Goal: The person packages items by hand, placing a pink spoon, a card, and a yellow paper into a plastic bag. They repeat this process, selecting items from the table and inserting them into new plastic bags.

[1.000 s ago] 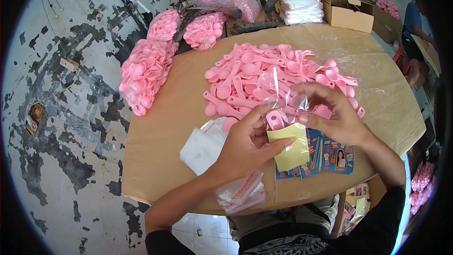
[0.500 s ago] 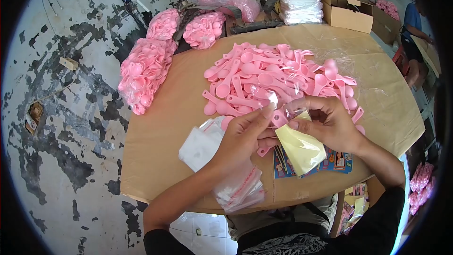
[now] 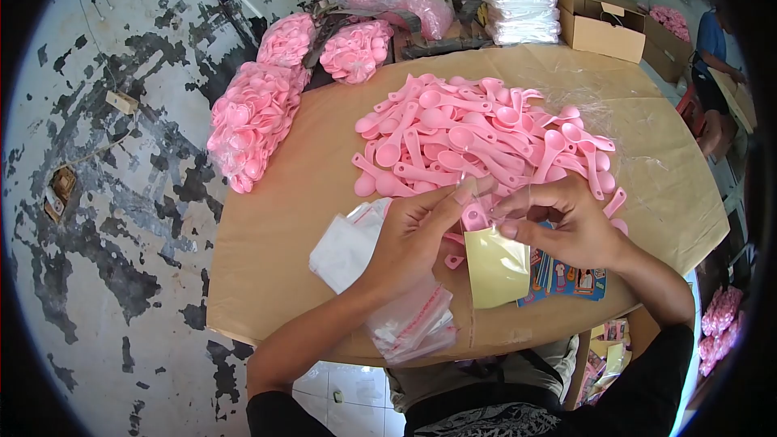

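Between my hands hangs a clear plastic bag (image 3: 511, 263) with a pale yellow card (image 3: 495, 279) inside it. The handle end of a pink spoon (image 3: 473, 217) shows at the bag's mouth, above the card. My left hand (image 3: 414, 231) pinches the bag's upper left edge beside the spoon handle. On the other side my right hand (image 3: 573, 222) is closed on the upper right edge, thumb and fingers together. Beneath the right hand lie blue printed cards (image 3: 571, 282). Empty clear bags with red strips (image 3: 414, 320) lie below my left forearm. Just beyond both hands spreads a heap of pink spoons (image 3: 477, 133).
Filled bags of pink spoons (image 3: 252, 125) line the table's left edge. At the back stand a stack of clear packs (image 3: 522, 16) and an open cardboard box (image 3: 603, 31). A box of packed cards (image 3: 607, 356) sits by my lap. Another person (image 3: 712, 57) is at far right.
The bag with the yellow card has swung from a tilt to hanging nearly straight and shifted slightly left, uncovering more of the blue cards. Both hands keep hold of its top.
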The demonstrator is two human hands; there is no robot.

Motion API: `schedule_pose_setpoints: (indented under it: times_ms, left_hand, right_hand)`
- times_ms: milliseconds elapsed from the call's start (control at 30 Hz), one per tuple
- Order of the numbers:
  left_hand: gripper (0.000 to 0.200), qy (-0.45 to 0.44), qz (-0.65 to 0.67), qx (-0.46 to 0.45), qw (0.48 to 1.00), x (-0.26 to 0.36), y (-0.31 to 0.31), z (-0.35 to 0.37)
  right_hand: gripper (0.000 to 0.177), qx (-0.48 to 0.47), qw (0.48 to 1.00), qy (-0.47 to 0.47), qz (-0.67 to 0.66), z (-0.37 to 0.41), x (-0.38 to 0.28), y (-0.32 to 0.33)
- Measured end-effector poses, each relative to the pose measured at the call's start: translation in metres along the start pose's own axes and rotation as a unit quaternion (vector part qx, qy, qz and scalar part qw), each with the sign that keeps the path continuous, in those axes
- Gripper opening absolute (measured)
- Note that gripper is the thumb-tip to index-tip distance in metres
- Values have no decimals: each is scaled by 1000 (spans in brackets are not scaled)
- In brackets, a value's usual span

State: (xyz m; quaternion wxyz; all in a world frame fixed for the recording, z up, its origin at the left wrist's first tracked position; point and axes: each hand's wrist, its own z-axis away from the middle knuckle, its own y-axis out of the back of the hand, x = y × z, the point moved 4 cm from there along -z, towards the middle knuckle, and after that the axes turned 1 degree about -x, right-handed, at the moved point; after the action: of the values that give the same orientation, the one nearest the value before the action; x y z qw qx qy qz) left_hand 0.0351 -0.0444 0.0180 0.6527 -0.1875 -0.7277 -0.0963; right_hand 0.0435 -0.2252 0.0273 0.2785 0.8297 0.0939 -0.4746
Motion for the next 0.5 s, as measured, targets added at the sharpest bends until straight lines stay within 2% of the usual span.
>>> schedule_pose_setpoints:
  times_ms: [67, 133, 233, 333, 433, 500]
  left_hand:
    - [40, 3, 7, -6, 1000, 1, 4, -1]
    - [41, -14, -7, 3, 1000, 0, 9, -5]
    - [38, 45, 33, -9, 998, 3, 7, -4]
    - [35, 20, 14, -25, 999, -2, 1, -5]
    - [36, 26, -68, -36, 997, -4, 2, -3]
    - [40, 19, -15, -45, 999, -6, 1, -3]
  right_hand:
    - [14, 25, 999, -47, 1, 2, -4, 4]
    - [16, 34, 998, -38, -27, 1, 2, 7]
    - [19, 48, 997, -45, -41, -2, 8, 11]
    - [19, 62, 996, -62, -28, -4, 14, 13]
    - [18, 100, 993, -42, -52, -6, 17, 9]
    - [20, 81, 993, -68, -61, -4, 16, 12]
